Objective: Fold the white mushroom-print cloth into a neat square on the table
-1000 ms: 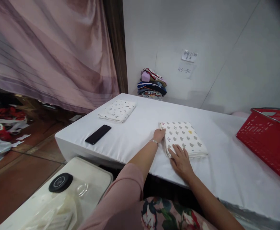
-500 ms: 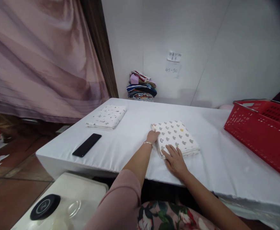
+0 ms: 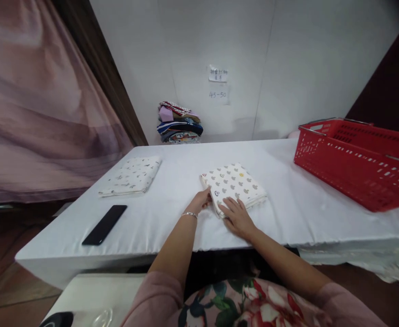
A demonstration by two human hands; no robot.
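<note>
Soft folded cloth under my hands

The folded cloth lies just right of the frame's centre on the white tabletop. My left hand is loosely curled at its left edge; whether it pinches any, I can't tell. My right hand spreads open over the near edge, gripping nothing. I'd judge it light, floppy, best held with all layers together.

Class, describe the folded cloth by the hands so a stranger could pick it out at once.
On the white table, look left of the red basket. There, a folded white cloth lies with the right hand resting on its near edge. Rounded grey shapes and one yellow mark set it apart from the other folded cloth, which has smaller, scattered prints.
</note>
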